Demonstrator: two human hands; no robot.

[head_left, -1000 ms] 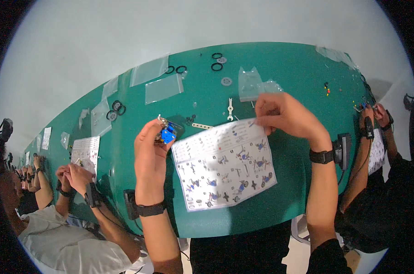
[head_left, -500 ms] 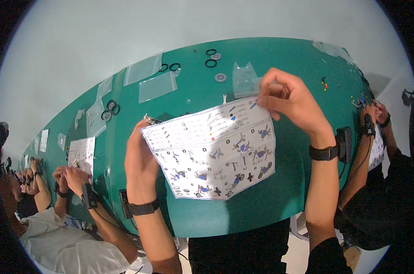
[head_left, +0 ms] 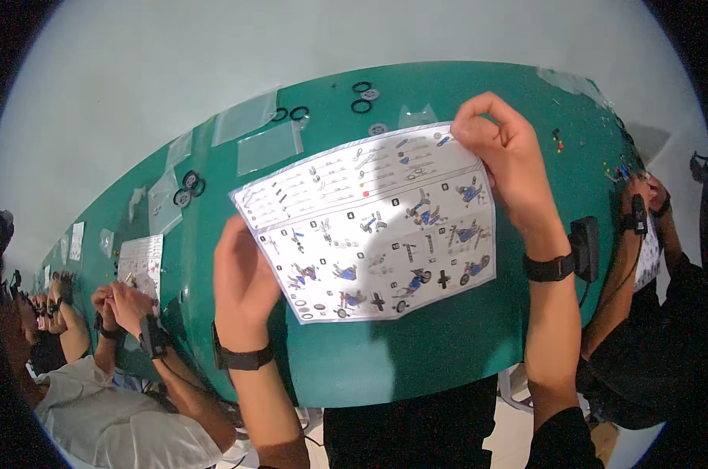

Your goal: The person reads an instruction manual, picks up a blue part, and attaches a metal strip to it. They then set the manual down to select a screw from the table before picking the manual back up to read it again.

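Observation:
A white instruction sheet (head_left: 369, 230), creased and printed with small drawings of a motorcycle-like model and its parts, is raised above the green table. Thumb and fingers of my right hand (head_left: 506, 160) pinch its upper right corner. My left hand (head_left: 243, 289) is behind the sheet's left edge. Its fingers are hidden there, so their grip does not show.
Black tire rings (head_left: 299, 114) and a grey wheel disc (head_left: 370, 94) lie beyond the sheet, near clear plastic bags (head_left: 269, 148). Dark wheels (head_left: 189, 187) are to the left. Co-workers' hands (head_left: 127, 305) work at left; others (head_left: 643, 191) handle small parts at right.
The sheet has risen and shifted slightly right with my right hand, and now covers more table behind it. A small metal piece at my left fingertips has gone out of sight behind it.

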